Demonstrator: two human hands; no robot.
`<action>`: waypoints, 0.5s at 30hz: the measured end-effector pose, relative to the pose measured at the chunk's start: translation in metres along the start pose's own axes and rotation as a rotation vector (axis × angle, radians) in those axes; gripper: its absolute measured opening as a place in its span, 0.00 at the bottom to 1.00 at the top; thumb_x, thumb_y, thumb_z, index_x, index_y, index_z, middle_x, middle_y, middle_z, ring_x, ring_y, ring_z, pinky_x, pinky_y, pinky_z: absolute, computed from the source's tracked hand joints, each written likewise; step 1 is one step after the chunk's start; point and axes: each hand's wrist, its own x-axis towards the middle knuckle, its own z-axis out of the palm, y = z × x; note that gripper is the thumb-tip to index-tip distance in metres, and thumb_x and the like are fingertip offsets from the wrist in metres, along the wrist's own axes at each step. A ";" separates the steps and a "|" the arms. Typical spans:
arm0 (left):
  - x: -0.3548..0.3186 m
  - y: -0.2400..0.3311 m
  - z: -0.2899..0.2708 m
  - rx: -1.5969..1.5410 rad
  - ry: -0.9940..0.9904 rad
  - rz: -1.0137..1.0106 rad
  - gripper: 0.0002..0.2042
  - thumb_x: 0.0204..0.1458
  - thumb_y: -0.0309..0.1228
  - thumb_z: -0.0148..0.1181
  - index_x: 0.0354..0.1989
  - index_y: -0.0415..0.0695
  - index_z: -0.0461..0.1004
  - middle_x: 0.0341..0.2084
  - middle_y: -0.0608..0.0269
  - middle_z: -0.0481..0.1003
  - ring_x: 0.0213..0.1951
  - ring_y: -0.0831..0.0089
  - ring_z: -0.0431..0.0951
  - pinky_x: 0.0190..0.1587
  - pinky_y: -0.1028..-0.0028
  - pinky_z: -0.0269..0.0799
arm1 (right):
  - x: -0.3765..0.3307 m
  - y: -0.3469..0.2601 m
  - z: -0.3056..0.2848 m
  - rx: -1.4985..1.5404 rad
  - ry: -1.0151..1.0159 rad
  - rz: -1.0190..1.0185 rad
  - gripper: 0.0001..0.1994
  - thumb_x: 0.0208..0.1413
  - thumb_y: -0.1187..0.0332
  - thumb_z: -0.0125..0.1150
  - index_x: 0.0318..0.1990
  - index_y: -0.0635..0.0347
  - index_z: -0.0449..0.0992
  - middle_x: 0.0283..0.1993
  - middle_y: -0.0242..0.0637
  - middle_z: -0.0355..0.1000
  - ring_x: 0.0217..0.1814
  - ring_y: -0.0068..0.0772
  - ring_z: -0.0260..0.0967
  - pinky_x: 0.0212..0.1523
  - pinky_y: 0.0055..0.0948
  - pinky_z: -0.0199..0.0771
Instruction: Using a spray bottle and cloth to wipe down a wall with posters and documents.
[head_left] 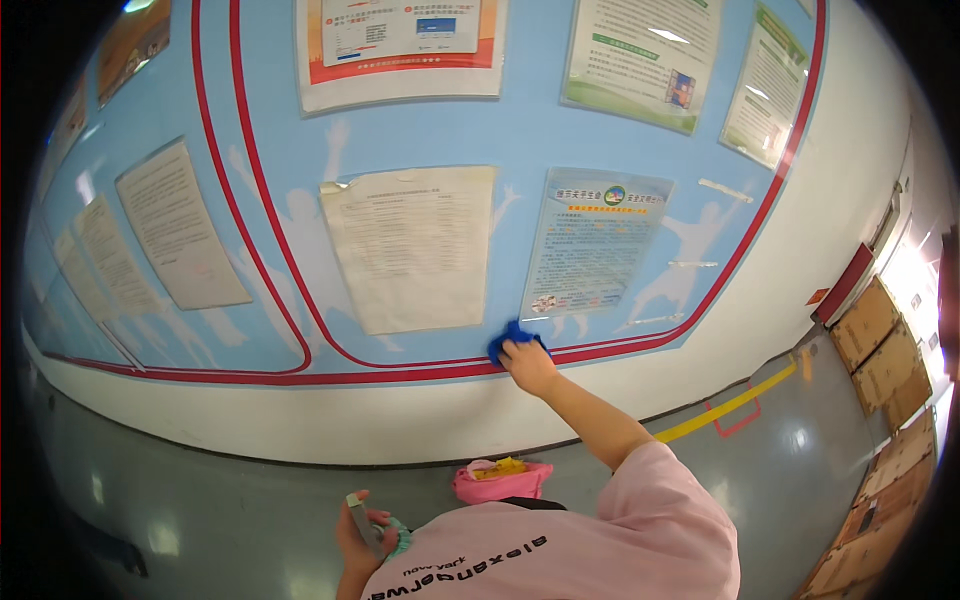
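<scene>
1. Cloth (508, 345), blue and crumpled, meets the board (420, 140) near its lower edge, just below centre frame.
2. Right hand (530, 367) there, fingers bunched over it!
3. Left hand (352, 542), bottom of frame: fingers wrapped round a slim grey object (362, 522).
4. Wiping looks underway; which patches are done, I can't tell. Pale strips (692, 264) at right seem left to clear.

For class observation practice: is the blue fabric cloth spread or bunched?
Bunched: the blue fabric cloth makes a crumpled lump under the right hand, against the light blue board.
</scene>
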 end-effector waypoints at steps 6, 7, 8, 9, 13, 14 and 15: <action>-0.009 0.000 0.006 -0.105 0.028 -0.095 0.31 0.34 0.24 0.63 0.51 0.43 0.59 0.21 0.66 0.69 0.29 0.75 0.71 0.40 0.72 0.68 | 0.005 0.024 -0.082 0.253 0.388 -0.013 0.15 0.33 0.70 0.59 0.35 0.53 0.75 0.36 0.37 0.66 0.40 0.41 0.64 0.39 0.37 0.68; -0.009 0.005 0.006 -0.105 0.033 -0.087 0.31 0.34 0.24 0.63 0.51 0.43 0.59 0.21 0.66 0.69 0.29 0.75 0.71 0.40 0.72 0.68 | 0.017 0.022 -0.129 0.220 0.538 -0.012 0.15 0.33 0.71 0.59 0.35 0.53 0.75 0.37 0.37 0.66 0.39 0.42 0.64 0.39 0.38 0.68; -0.010 0.009 0.008 -0.132 0.040 -0.074 0.31 0.33 0.23 0.62 0.51 0.43 0.59 0.20 0.66 0.68 0.29 0.75 0.71 0.40 0.72 0.68 | 0.027 0.023 -0.177 0.183 0.686 -0.009 0.15 0.32 0.72 0.59 0.34 0.53 0.74 0.39 0.36 0.66 0.39 0.42 0.64 0.39 0.38 0.68; -0.010 0.013 0.010 -0.158 0.047 -0.060 0.31 0.33 0.23 0.61 0.52 0.43 0.59 0.20 0.66 0.68 0.29 0.75 0.71 0.40 0.73 0.68 | 0.035 0.032 -0.213 0.105 0.820 -0.010 0.15 0.32 0.73 0.59 0.34 0.54 0.74 0.40 0.36 0.66 0.39 0.42 0.64 0.38 0.38 0.67; -0.010 0.017 0.014 0.060 0.002 -0.117 0.31 0.33 0.22 0.60 0.52 0.43 0.59 0.21 0.66 0.68 0.28 0.77 0.70 0.37 0.75 0.66 | 0.063 0.076 -0.293 -0.063 1.182 0.024 0.16 0.32 0.74 0.59 0.35 0.55 0.74 0.42 0.37 0.66 0.40 0.42 0.63 0.38 0.37 0.66; -0.011 0.018 0.015 -0.076 0.006 -0.299 0.25 0.39 0.22 0.56 0.50 0.42 0.60 0.22 0.65 0.67 0.27 0.77 0.68 0.32 0.76 0.65 | 0.072 0.084 -0.300 -0.089 1.208 0.020 0.16 0.32 0.74 0.59 0.36 0.56 0.74 0.42 0.37 0.66 0.40 0.42 0.63 0.38 0.37 0.66; -0.012 0.019 0.014 -0.212 0.013 -0.481 0.19 0.45 0.23 0.53 0.48 0.41 0.60 0.24 0.65 0.66 0.26 0.77 0.66 0.27 0.76 0.65 | 0.082 0.089 -0.303 -0.111 1.235 0.013 0.16 0.33 0.75 0.59 0.36 0.56 0.74 0.42 0.38 0.65 0.40 0.42 0.63 0.39 0.36 0.65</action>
